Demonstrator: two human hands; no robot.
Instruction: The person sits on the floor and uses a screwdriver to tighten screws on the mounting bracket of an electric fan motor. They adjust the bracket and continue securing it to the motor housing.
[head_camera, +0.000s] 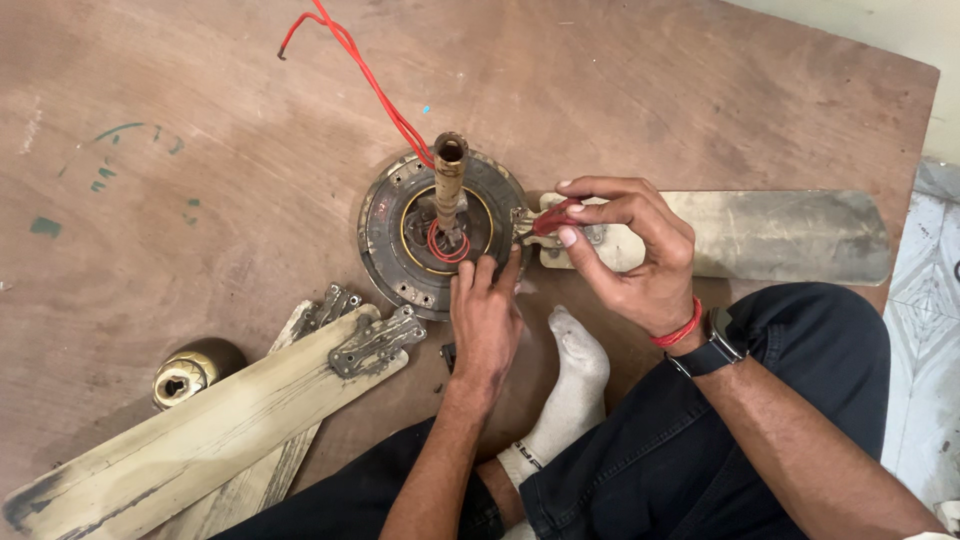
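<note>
the fan motor (442, 232), round and dirty with a brass-coloured rod standing up from its middle, lies near the centre of the wooden worktop (200, 120). one pale blade (760, 235) is still joined to it and points to the right edge. the left hand (485, 325) presses on the near rim of the motor, fingers flat, holding nothing, only steadying it. the right hand (630, 250) has its grip closed around a tool with a red handle (555, 218), its tip at the metal bracket where the blade meets the motor. i judge that the step in hand is working the fastener of this blade. the next move seems to need a firm turn, with the motor kept from rotating. two loose blades (200, 430) lie at the near left corner, beside a brass cup (190, 372). a red wire (360, 70) runs toward the far edge.
</note>
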